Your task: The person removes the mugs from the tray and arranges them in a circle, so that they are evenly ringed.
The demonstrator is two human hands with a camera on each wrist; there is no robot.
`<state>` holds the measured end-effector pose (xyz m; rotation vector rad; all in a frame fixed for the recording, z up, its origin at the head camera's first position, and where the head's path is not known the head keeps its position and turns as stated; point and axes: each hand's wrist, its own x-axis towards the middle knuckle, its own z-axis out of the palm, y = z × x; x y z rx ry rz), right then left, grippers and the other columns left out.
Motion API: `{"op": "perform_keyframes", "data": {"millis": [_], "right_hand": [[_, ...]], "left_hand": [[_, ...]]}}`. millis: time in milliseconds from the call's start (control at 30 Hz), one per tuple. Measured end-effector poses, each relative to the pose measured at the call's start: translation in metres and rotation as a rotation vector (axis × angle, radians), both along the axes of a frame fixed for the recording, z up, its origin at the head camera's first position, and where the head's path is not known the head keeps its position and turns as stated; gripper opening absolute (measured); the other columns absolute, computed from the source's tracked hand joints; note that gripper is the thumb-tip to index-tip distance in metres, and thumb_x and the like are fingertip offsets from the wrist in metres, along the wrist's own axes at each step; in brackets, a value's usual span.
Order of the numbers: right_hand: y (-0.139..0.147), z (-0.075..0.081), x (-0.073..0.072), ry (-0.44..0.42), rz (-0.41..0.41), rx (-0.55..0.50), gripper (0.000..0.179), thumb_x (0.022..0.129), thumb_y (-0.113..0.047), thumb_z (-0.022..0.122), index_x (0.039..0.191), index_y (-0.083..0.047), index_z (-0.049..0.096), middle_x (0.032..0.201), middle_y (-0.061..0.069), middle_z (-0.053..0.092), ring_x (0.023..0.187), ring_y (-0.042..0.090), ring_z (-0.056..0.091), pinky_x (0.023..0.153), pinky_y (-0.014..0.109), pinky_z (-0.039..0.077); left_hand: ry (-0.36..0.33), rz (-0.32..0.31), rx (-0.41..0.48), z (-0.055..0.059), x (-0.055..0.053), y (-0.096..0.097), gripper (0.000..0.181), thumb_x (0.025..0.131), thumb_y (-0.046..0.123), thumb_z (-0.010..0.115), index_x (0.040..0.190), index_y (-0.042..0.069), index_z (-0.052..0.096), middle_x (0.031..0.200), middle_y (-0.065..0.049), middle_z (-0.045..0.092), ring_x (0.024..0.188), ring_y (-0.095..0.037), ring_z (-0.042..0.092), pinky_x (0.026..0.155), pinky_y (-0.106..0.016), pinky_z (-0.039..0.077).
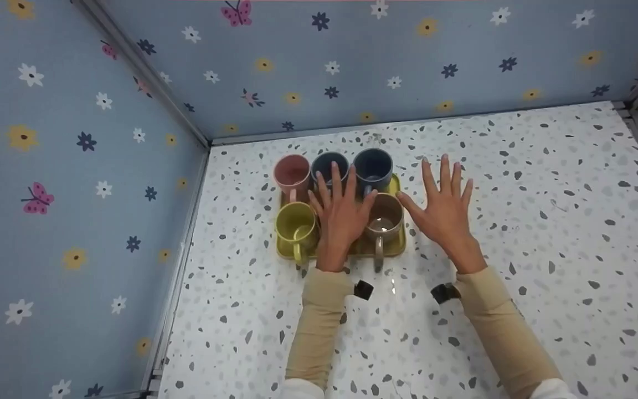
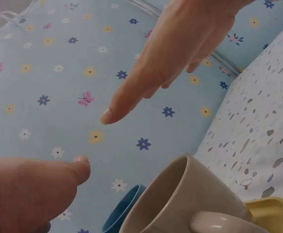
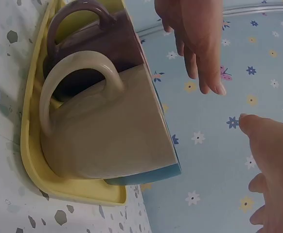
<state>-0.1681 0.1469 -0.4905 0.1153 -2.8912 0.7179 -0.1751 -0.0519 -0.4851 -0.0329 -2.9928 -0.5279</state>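
My left hand [image 1: 342,217] hovers over the mugs on a yellow tray [image 1: 286,249], its fingers straight and spread, holding nothing. My right hand [image 1: 446,213] is held in the air just right of the tray, likewise spread, its thumb near the beige mug [image 1: 386,209]. At the front left stands a yellow mug [image 1: 296,220]. Along the back are a pink mug [image 1: 291,169], a grey-blue mug [image 1: 323,162] partly behind my left fingers, and a blue mug [image 1: 373,166]. The right wrist view shows a dark purple mug [image 3: 95,48] beside the beige one; from above, my left hand covers it.
The speckled white tabletop [image 1: 518,221] spreads around the tray. Blue panels with flowers and butterflies rise behind [image 1: 352,55] and along the left. Metal strips [image 1: 186,260] edge the table. Small black devices sit at both sleeve cuffs.
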Motion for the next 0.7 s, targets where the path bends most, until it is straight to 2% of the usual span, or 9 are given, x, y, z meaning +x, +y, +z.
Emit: {"op": "perform_keyframes", "data": {"millis": [133, 267, 367, 567, 700], "right_hand": [[0.001, 0.001, -0.001, 0.023, 0.064, -0.128, 0.087, 0.085, -0.062, 0.047, 0.149, -0.014, 0.012, 0.153, 0.016, -0.001, 0.139, 0.032, -0.007, 0.108, 0.056, -0.001], [0.001, 0.002, -0.002, 0.053, 0.132, -0.244, 0.089, 0.085, -0.054, 0.054, 0.147, -0.006, 0.013, 0.153, 0.017, 0.005, 0.140, 0.031, 0.002, 0.109, 0.054, 0.008], [0.000, 0.003, -0.002, 0.053, 0.156, -0.289, 0.090, 0.084, -0.052, 0.056, 0.148, -0.008, 0.012, 0.153, 0.014, 0.008, 0.140, 0.027, 0.006, 0.109, 0.051, 0.014], [0.000, 0.004, -0.003, 0.066, 0.174, -0.348, 0.087, 0.084, -0.049, 0.059, 0.148, -0.012, 0.014, 0.152, 0.012, 0.014, 0.139, 0.025, 0.013, 0.109, 0.048, 0.017], [-0.001, 0.003, -0.004, 0.085, 0.197, -0.404, 0.085, 0.083, -0.046, 0.062, 0.147, -0.014, 0.017, 0.150, 0.012, 0.020, 0.138, 0.024, 0.018, 0.109, 0.047, 0.020]], "left_hand": [[0.038, -0.001, 0.059, 0.003, 0.000, -0.008, 0.069, 0.090, 0.061, 0.032, 0.148, 0.027, 0.017, 0.154, -0.006, -0.001, 0.139, -0.036, -0.007, 0.106, -0.059, 0.001], [0.090, 0.010, 0.114, 0.006, 0.001, -0.018, 0.066, 0.091, 0.054, 0.042, 0.146, 0.019, 0.027, 0.153, -0.010, 0.012, 0.139, -0.036, 0.001, 0.108, -0.056, 0.008], [0.122, 0.030, 0.145, 0.009, 0.001, -0.029, 0.061, 0.091, 0.046, 0.047, 0.142, 0.015, 0.035, 0.149, -0.012, 0.024, 0.138, -0.034, 0.010, 0.109, -0.052, 0.012], [0.251, 0.081, 0.260, 0.012, 0.003, -0.053, 0.047, 0.089, 0.030, 0.055, 0.130, 0.007, 0.050, 0.133, -0.013, 0.044, 0.128, -0.030, 0.032, 0.106, -0.043, 0.024], [0.271, 0.147, 0.328, 0.011, 0.003, -0.071, 0.041, 0.090, 0.027, 0.054, 0.126, 0.007, 0.052, 0.126, -0.011, 0.049, 0.121, -0.028, 0.038, 0.102, -0.040, 0.028]]}}
